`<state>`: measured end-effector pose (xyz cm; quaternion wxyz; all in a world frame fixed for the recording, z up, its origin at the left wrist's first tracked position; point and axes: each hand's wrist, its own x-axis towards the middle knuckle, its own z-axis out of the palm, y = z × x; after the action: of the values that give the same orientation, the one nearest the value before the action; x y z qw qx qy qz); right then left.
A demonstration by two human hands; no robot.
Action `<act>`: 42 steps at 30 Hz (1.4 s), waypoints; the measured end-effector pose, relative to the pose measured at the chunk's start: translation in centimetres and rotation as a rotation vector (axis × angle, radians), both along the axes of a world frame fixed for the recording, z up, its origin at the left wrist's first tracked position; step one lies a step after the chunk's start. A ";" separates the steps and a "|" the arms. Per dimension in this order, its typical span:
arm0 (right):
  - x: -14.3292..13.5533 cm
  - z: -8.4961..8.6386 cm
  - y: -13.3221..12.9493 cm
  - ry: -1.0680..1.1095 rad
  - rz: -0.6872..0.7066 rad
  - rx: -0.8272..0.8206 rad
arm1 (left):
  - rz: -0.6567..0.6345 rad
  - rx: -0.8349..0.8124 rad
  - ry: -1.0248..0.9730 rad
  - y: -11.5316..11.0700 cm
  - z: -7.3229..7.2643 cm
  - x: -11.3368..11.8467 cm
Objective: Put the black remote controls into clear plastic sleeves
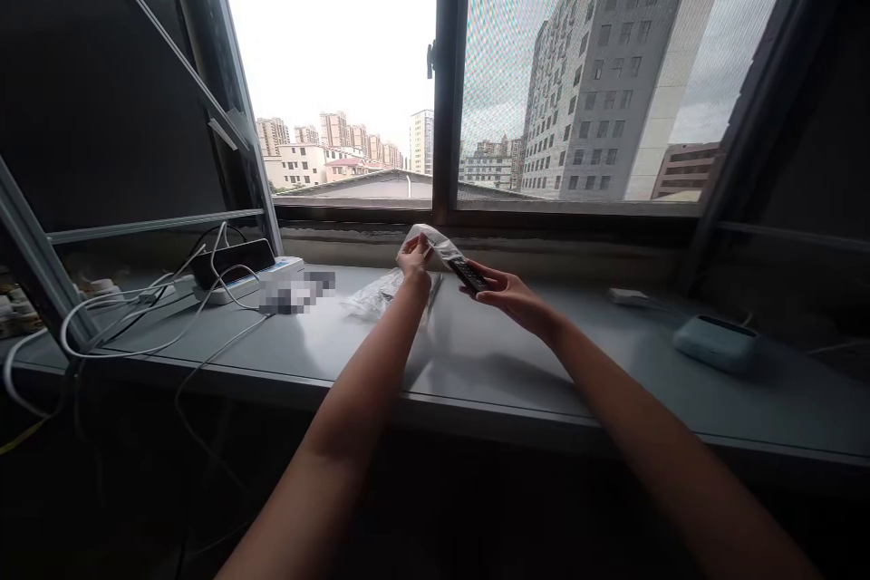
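Observation:
In the head view, my right hand [507,290] is closed around a dark remote control [468,275] with small buttons on its face, tilted above the desk. A whitish translucent plastic sleeve [441,245] reaches from the remote's far end toward the left. My left hand [414,256] pinches that sleeve. Whether the remote's tip sits inside the sleeve or only touches it, I cannot tell. Below and behind my left forearm, a crumpled clear plastic bag [372,299] lies on the desk, partly hidden.
The grey desk [517,381] runs beneath the window [449,72]. At left stand a dark phone-like device [231,263], a white box [289,268] and tangled white cables [129,352], beside a metal shelf frame [237,63]. A pale blue case [713,343] and a white adapter [626,296] lie at right.

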<state>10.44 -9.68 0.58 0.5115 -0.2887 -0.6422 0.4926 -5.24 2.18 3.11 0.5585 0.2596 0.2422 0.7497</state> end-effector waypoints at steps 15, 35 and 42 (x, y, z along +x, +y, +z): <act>-0.2 0.6 -0.5 -0.011 -0.061 0.024 | -0.251 0.010 -0.012 -0.4 1.0 0.4; 0.2 -1.3 1.6 -0.261 -0.297 0.038 | -0.560 -0.001 0.059 -2.1 -0.1 3.1; 0.3 -1.2 1.9 -0.177 -0.354 0.070 | -0.454 -0.118 0.028 -1.0 -0.3 3.5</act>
<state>10.76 -7.77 -0.59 0.5414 -0.4211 -0.6406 0.3453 -1.73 1.22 2.81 0.7236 0.2848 0.2285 0.5857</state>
